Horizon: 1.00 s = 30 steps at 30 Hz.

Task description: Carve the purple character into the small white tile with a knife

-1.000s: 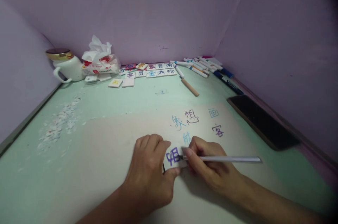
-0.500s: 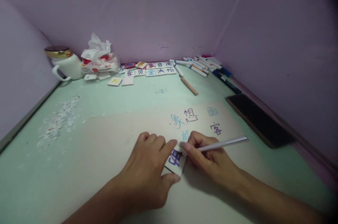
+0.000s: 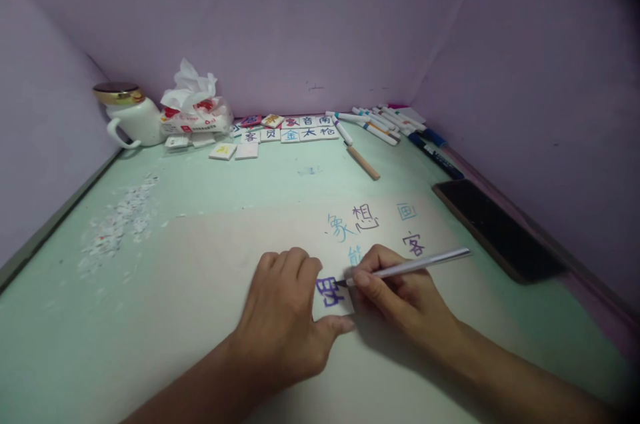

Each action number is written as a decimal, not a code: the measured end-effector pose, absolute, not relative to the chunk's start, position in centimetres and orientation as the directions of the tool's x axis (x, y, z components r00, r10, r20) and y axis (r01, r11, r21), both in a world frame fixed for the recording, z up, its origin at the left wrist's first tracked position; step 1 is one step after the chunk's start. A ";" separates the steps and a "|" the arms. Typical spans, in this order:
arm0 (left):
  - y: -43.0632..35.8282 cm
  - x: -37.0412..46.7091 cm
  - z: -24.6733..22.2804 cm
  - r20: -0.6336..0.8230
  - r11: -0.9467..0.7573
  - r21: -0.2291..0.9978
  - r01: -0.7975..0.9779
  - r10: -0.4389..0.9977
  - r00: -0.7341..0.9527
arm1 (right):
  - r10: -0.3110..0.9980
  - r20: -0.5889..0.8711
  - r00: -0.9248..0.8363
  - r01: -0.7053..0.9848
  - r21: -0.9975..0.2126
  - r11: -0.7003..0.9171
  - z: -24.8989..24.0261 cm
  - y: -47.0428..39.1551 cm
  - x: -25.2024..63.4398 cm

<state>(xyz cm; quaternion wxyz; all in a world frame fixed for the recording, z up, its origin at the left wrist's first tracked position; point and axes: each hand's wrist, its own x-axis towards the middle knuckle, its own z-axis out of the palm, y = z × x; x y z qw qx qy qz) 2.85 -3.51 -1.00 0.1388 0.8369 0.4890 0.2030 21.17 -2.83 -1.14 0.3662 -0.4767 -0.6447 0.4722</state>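
My left hand (image 3: 287, 317) presses a small white tile (image 3: 333, 296) flat on the paper sheet (image 3: 210, 277), fingers over its left edge and thumb under it. A purple character is partly drawn on the tile. My right hand (image 3: 400, 297) grips a white marker pen (image 3: 415, 266), its dark tip touching the tile's upper right part. Blue and purple characters (image 3: 370, 227) are written on the paper just beyond my hands.
At the back lie rows of lettered tiles (image 3: 287, 132), several marker pens (image 3: 380, 124), a wooden stick (image 3: 364, 163), a tissue pack (image 3: 195, 114) and a white mug with gold lid (image 3: 125, 114). A black phone (image 3: 495, 227) lies right. White crumbs (image 3: 120, 224) are scattered left.
The tile was tilted up off the paper half a second ago and now lies flat again. The pen tip has returned to the tile. The view shifted slightly.
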 end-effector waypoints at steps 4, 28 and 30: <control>-3.7 3.0 -0.5 0.198 -0.492 0.431 0.756 0.869 0.453 | 0.951 0.027 -0.308 0.251 -0.962 0.108 -1.3 -2.8 21.3; -3.7 2.9 -0.5 0.189 -0.476 0.473 0.741 0.877 0.442 | 0.908 0.160 -0.388 0.405 -0.855 0.324 -1.0 -2.6 20.6; -3.6 3.0 -0.5 0.186 -0.477 0.474 0.740 0.876 0.445 | 0.903 0.171 -0.394 0.418 -0.841 0.342 -1.0 -2.7 20.4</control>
